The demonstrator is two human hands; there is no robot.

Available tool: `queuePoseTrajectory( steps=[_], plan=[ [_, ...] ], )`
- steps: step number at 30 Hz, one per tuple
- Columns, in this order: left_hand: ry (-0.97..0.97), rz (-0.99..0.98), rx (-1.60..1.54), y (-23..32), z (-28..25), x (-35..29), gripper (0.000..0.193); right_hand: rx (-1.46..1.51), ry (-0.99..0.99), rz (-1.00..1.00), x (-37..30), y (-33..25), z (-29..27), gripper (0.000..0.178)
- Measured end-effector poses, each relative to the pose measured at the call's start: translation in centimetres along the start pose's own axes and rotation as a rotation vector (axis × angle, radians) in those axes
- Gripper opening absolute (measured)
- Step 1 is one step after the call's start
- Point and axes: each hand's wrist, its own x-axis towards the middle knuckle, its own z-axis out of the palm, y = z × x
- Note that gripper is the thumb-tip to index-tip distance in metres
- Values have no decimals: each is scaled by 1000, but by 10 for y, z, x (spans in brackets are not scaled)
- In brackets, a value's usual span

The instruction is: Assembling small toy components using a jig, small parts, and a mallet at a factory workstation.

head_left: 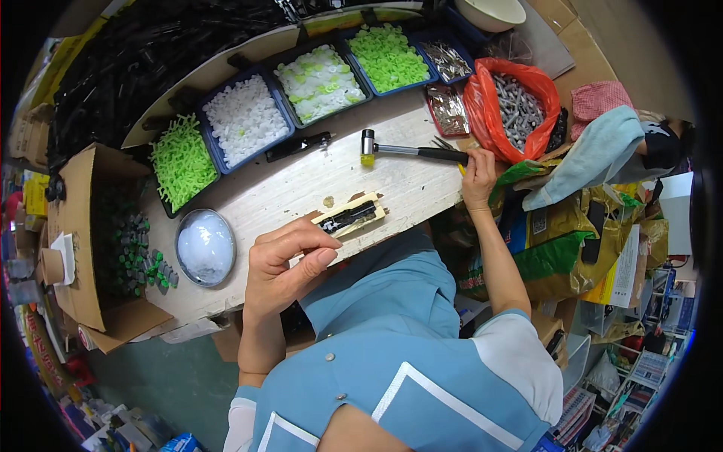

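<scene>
My left hand [290, 264] is beside a cream block-shaped holder [379, 213] with a black elongated part [350, 217] in it. Its thumb and forefinger come together in a pinch, and whatever may be between them is too small to tell. At the bench's right side, my right hand [480, 178] has its fingers closed at the end of a hammer's black grip. The hammer [399, 150] has a silver shaft and a head with a yellow face, pointing left. A small yellow piece shows beside the right fingers, partly hidden.
Along the back stand trays of green pegs [181, 162], white caps [245, 119], mixed caps [320, 83], green caps [385, 58] and metal pieces [448, 60]. A red bag [474, 98] holds grey parts. A round dish [205, 247] and cardboard box [79, 226] are left.
</scene>
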Motion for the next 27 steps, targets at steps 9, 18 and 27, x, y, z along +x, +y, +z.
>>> queuePoseTrajectory(
  steps=[9,18,27],
  plan=[
    [12,44,-18,4,-3,-13,9,-17,-1,-17,-3,-1,1,15],
    [-15,67,2,-6,-7,-24,9,-23,2,12,-1,4,3,13],
    [-383,-509,26,-142,16,-96,16,-6,16,-41,-4,15,9,13]
  ],
)
